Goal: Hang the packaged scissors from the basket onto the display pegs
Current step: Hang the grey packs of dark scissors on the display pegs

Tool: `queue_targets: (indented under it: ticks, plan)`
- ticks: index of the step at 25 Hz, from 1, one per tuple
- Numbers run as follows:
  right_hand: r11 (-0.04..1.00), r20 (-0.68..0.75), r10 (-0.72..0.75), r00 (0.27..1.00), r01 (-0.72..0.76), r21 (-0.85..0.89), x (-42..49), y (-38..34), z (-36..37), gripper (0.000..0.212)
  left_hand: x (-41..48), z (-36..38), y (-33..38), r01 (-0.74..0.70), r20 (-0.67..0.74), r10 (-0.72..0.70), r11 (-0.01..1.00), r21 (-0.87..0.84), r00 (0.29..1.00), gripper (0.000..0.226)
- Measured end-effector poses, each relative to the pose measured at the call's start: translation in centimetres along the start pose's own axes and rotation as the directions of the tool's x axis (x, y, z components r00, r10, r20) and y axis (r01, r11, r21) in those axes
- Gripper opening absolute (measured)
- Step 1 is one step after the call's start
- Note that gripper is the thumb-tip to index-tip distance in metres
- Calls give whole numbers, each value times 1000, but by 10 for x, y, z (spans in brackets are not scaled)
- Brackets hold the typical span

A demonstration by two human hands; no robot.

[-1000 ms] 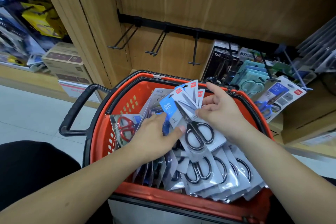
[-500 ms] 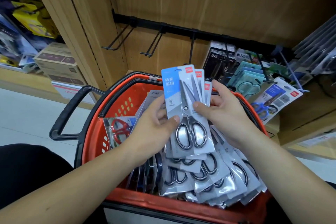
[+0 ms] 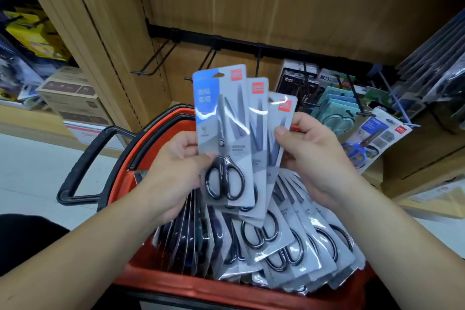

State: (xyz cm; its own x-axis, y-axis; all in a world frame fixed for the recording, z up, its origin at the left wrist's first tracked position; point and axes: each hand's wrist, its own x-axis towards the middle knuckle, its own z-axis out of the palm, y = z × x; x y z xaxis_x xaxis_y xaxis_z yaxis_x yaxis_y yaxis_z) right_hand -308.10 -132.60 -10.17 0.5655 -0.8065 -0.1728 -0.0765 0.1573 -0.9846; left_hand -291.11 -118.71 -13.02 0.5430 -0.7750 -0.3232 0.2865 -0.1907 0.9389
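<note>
While the left hand (image 3: 176,173) and right hand (image 3: 312,158) pinch the fan of packaged scissors (image 3: 226,138) above the basket (image 3: 191,287), best square the hang-holes (image 3: 220,74) first — then slide them onto an empty peg (image 3: 141,73) far left.

Left hand (image 3: 176,171), right hand (image 3: 314,156) hold 3 fanned scissor packs (image 3: 226,133) above basket (image 3: 120,184).

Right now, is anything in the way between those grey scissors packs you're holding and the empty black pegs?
Nothing visible. The fanned grey-carded scissors packs sit before the bare black wire pegs, only open air between.
</note>
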Motion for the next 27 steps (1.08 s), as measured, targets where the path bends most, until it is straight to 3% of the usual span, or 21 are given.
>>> queue_targets:
  ticks: [10, 15, 21, 25, 27]
  plan:
    - [989, -78, -124, 989, 117, -92, 0, -7, -7, 15, 5, -11, 13, -27, 14, 30, 981, -192, 999, 40]
    - [984, -146, -176, 973, 171, -52, 2, -9, -10, 17, 4, -4, 4, -25, -28, 21, 990, -138, 999, 40]
    - [992, -155, -126, 980, 127, -1, 7, -4, -7, 30, -2, 5, 0, -59, 63, 62, 997, -44, 996, 49]
    - [993, -185, -122, 975, 120, -22, 8, -6, -12, 32, -7, 9, 4, -60, 85, 67, 995, -84, 994, 45]
    - [993, -235, -111, 966, 101, -53, 6, -10, -22, 44, -9, 9, 8, -67, 63, 74, 992, -105, 995, 44]
